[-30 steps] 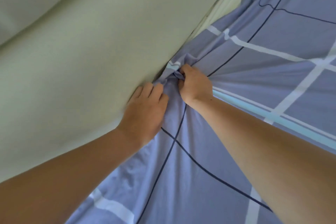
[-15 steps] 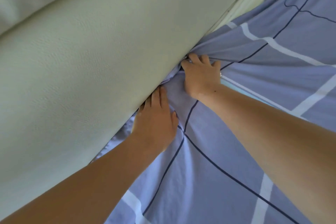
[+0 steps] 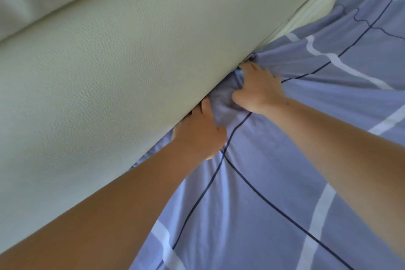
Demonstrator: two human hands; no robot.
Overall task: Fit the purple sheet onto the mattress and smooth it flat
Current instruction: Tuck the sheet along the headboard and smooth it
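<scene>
Left hand (image 3: pixel 200 136) and right hand (image 3: pixel 259 87) (both flat) press purple sheet (image 3: pixel 263 193).

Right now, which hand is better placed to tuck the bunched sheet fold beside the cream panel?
Probably the right hand: it presses on the bunched fold of the purple sheet. The left hand has its fingers wedged against the cream panel.

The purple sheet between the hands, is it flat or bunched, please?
Bunched: the purple sheet puckers between the left hand and right hand.
</scene>
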